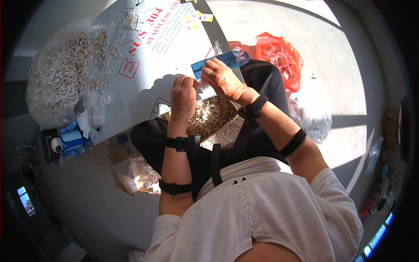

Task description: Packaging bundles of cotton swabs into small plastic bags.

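Both my hands are raised close together at the table's near edge, above my lap. My left hand (183,97) is closed, fingers curled in and thumb toward the right hand. My right hand (223,79) is closed too, its fingertips pinched over a blue see-through sheet (231,59). Between and just below the hands shows a crumpled piece of clear plastic (205,91); the fingers hide where it is gripped. Under them, between my legs, a box is filled with many small pale sticks (211,115), which look like cotton swabs.
On the white-covered table (152,65) lie a large clear bag of sticks (65,74), loose sticks (124,22) and yellow-and-white labels (194,18). A blue-and-white bottle (67,142) stands at the left corner. Right: a red bag (281,59) and clear bags (312,109). A carton (135,172) sits on the floor.
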### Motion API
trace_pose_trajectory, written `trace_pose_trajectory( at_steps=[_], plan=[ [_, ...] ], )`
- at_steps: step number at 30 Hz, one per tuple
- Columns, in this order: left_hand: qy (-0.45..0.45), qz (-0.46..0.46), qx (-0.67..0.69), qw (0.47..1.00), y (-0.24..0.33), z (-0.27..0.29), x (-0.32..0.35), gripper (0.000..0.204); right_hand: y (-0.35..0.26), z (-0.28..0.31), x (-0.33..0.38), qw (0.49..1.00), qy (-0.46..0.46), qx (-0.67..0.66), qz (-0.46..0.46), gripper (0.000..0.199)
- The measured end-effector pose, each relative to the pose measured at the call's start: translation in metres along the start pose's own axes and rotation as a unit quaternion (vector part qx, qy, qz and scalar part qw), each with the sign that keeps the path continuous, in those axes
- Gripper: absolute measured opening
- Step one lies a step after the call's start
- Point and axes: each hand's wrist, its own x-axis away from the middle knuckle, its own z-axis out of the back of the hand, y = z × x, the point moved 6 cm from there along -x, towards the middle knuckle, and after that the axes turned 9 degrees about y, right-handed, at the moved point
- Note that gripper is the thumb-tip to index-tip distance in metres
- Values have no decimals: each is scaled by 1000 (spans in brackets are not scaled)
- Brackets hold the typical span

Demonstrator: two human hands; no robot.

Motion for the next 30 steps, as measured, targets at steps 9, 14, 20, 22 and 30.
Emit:
trace_pose_trajectory(
  at_steps=[9, 14, 20, 22, 30],
  plan=[
    [-8, -36, -48, 998, 10, -3, -8, 17, 1, 3, 1, 1000, 5, -16, -23, 9],
    [2, -39, -51, 998, 13, -6, -8, 18, 2, 8, -2, 999, -29, 23, 21, 11],
    [-3, -24, -48, 999, 9, -6, -7, 18, 7, 12, 5, 1000, -1, 3, -8, 8],
    [-3, -21, -38, 999, 9, -6, -7, 18, 13, 19, 7, 999, -11, 2, -34, 6],
    [-1, -1, 25, 1000, 14, -6, -9, 21, 18, 16, 13, 998, 9, -18, -65, 4]
  ],
)
